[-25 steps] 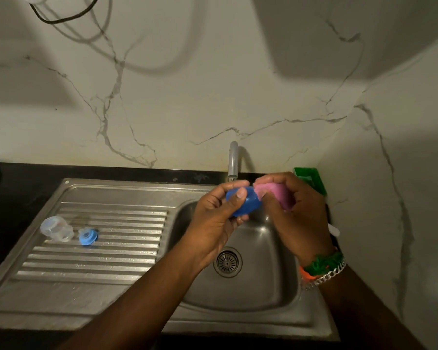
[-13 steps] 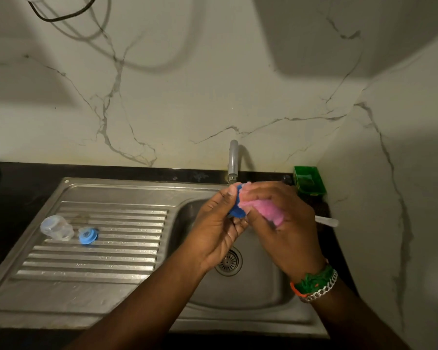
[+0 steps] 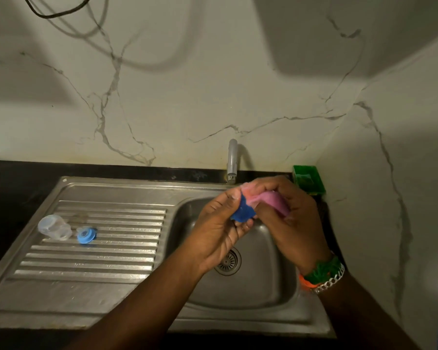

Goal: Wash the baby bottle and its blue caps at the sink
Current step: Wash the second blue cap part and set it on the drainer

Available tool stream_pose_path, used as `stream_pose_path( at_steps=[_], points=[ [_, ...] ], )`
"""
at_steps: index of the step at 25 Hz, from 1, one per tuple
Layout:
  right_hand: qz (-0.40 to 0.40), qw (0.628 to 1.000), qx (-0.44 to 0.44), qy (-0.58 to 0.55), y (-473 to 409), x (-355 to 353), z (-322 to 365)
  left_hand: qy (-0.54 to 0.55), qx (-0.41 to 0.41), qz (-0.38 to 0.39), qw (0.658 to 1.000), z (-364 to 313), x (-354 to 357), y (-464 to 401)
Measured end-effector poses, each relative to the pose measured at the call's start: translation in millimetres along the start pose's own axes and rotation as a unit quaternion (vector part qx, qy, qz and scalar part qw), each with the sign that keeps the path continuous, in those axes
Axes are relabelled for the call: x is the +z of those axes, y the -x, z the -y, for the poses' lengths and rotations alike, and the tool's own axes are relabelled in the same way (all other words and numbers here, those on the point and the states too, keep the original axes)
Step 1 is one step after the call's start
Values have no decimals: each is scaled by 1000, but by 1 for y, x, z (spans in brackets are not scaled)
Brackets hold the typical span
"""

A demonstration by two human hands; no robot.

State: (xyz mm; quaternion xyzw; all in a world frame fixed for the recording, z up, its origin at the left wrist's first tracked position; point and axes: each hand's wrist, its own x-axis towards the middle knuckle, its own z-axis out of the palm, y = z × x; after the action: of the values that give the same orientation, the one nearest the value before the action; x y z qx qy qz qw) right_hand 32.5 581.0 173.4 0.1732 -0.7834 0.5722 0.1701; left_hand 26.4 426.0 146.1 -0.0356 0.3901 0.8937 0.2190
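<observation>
Over the sink basin (image 3: 271,281), my left hand (image 3: 218,231) pinches a dark blue cap (image 3: 243,213) between thumb and fingers. My right hand (image 3: 291,218) grips a pink sponge (image 3: 273,199) and presses it against the cap's top. The clear baby bottle (image 3: 54,227) lies on its side on the ribbed steel drainboard (image 3: 99,261) at the left. A light blue cap ring (image 3: 85,235) sits right beside it. Most of the dark blue cap is hidden by my fingers and the sponge.
A grey tap (image 3: 232,160) stands behind the basin with no water running. A green soap dish (image 3: 308,182) sits in the back right corner against the marble wall. The drain strainer (image 3: 229,261) shows below my left hand. Black countertop (image 3: 15,183) surrounds the sink.
My right hand has brought the pink sponge over onto the blue cap, which is now mostly covered. Both hands shifted slightly lower and the cap turned in my left fingers.
</observation>
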Motion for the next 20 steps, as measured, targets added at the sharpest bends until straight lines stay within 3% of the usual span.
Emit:
stream_pose_path(
  at_steps=[4, 10, 14, 17, 20],
  points=[
    [-31, 999, 14, -29, 1, -4, -9, 84, -40, -9, 996, 1, 5, 0],
    [-76, 996, 36, 24, 2, 1, -20, 190, -44, -32, 980, 1, 12, -7],
    [-46, 994, -31, 98, 8, 10, -22, 129, -35, -41, 990, -2, 8, -14],
    [-99, 991, 21, 89, -2, 10, -25, 20, -56, -86, 994, 2, 8, -17],
    [-70, 993, -16, 91, 2, 11, -28, 73, -43, -117, 989, 1, 7, -21]
  ],
)
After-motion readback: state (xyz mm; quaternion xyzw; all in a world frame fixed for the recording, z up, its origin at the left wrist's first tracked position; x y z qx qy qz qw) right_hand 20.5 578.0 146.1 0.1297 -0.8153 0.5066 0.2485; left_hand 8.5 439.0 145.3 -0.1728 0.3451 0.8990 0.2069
